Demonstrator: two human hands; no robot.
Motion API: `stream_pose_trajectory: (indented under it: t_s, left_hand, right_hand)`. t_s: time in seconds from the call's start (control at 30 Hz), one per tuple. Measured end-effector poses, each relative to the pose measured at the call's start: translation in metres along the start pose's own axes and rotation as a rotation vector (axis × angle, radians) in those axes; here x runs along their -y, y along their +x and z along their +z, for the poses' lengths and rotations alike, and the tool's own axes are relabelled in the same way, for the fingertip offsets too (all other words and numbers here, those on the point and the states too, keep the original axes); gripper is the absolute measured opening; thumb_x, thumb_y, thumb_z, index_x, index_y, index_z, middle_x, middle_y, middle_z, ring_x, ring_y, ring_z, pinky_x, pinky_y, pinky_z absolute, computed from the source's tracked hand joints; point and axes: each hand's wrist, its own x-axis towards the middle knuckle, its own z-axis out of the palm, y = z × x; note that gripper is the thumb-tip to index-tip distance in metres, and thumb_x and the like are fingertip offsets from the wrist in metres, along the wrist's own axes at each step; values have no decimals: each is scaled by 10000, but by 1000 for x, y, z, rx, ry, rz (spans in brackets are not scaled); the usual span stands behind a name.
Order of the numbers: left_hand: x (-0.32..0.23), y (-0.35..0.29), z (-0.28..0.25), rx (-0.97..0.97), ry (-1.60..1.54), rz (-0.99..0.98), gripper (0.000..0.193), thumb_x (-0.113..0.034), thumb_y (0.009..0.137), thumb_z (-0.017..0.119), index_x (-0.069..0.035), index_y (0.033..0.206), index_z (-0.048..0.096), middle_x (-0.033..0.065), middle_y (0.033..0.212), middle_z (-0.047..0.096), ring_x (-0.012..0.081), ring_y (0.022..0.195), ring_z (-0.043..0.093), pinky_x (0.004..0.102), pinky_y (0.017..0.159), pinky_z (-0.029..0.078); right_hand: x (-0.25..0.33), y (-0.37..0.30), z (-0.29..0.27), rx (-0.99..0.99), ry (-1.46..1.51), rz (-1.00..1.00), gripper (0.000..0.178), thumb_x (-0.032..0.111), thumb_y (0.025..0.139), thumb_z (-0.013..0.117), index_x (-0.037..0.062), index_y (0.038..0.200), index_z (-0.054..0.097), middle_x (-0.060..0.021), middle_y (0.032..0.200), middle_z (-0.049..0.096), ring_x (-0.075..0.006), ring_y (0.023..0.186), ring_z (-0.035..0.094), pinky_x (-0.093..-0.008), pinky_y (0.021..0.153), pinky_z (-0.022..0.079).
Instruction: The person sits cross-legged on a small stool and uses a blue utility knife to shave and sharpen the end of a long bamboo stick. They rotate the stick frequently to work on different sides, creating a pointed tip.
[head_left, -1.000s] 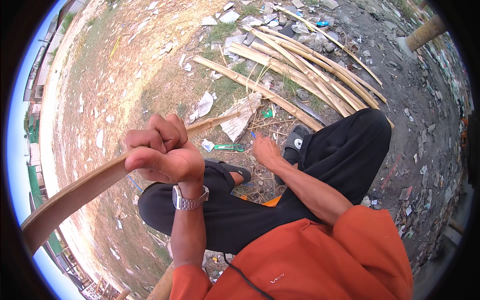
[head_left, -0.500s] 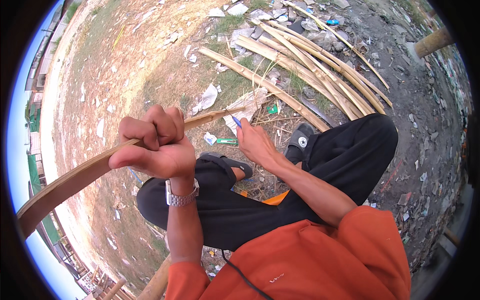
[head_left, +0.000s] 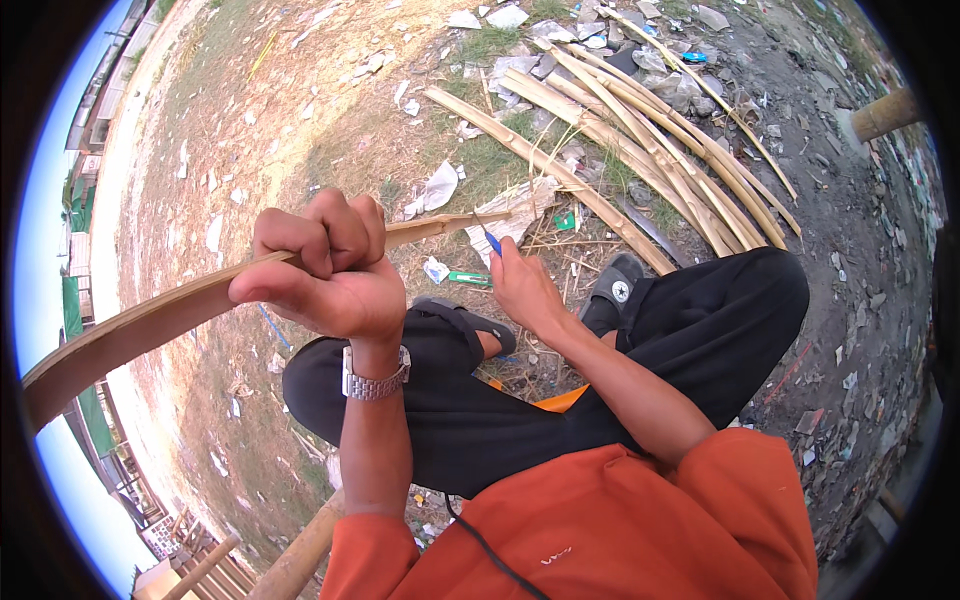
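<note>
A long split bamboo strip (head_left: pixel 140 325) runs from the left edge across to the middle. My left hand (head_left: pixel 325 265) has its fingers wrapped round it, thumb laid along it, a metal-banded watch on the wrist. Close to the strip's narrow far end, my right hand (head_left: pixel 527 287) is closed on a small knife with a blue handle (head_left: pixel 493 242). The knife's thin blade lies against or just in front of the strip; actual contact cannot be made out. My right fingers hide part of the handle.
Several split bamboo lengths (head_left: pixel 640 150) lie in a pile ahead on the right, beside a long flat blade (head_left: pixel 648 228). Paper and plastic scraps litter the ground, including a green strip (head_left: pixel 470 279). My sandalled feet (head_left: pixel 612 290) are below my hands. A thick pole (head_left: pixel 885 115) juts in at right.
The whole view has shifted slightly to the right. My left hand and the near end of the bamboo strip sit a little higher. Both grips look the same.
</note>
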Motion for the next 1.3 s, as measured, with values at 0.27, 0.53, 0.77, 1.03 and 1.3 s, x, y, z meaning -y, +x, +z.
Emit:
stream_pose_trajectory:
  t_s: [0.27, 0.53, 0.77, 1.03, 1.3]
  left_hand:
    - [-3, -1, 4, 45, 20, -4, 553, -657, 874, 293, -157, 645, 244, -60, 497, 152, 54, 437, 60, 237, 393, 75]
    - [-5, -2, 0, 69, -53, -33, 582, -696, 846, 310, -155, 638, 252, -57, 483, 162, 58, 434, 67, 245, 400, 82]
    - [-5, -3, -10, 204, -210, -91, 628, -749, 807, 311, -148, 634, 257, -45, 471, 173, 65, 425, 75, 251, 404, 91]
    - [-4, 2, -6, 244, -219, -114, 632, -752, 803, 319, -149, 623, 266, -51, 472, 162, 63, 422, 72, 254, 400, 84]
    - [-5, -3, 6, 314, -213, -128, 653, -772, 781, 320, -141, 622, 268, -52, 467, 164, 64, 420, 77, 260, 406, 85]
  right_hand:
    - [13, -2, -10, 29, 53, -56, 244, 215, 913, 448, -29, 922, 443, -290, 620, 554, -488, 639, 554, -553, 595, 416]
    - [17, -10, -13, 29, 28, -50, 242, 216, 913, 434, -25, 928, 446, -306, 651, 561, -493, 640, 557, -562, 592, 426]
    - [5, 1, -6, 40, 6, -2, 245, 225, 917, 424, -16, 955, 446, -309, 653, 562, -495, 659, 565, -549, 628, 452]
    - [-15, 9, -1, 62, -63, 52, 240, 227, 917, 419, -9, 955, 445, -304, 712, 587, -482, 697, 585, -543, 639, 464]
    - [-79, 15, 19, 56, -152, 220, 272, 232, 912, 418, -27, 963, 485, -317, 796, 596, -479, 773, 588, -544, 708, 453]
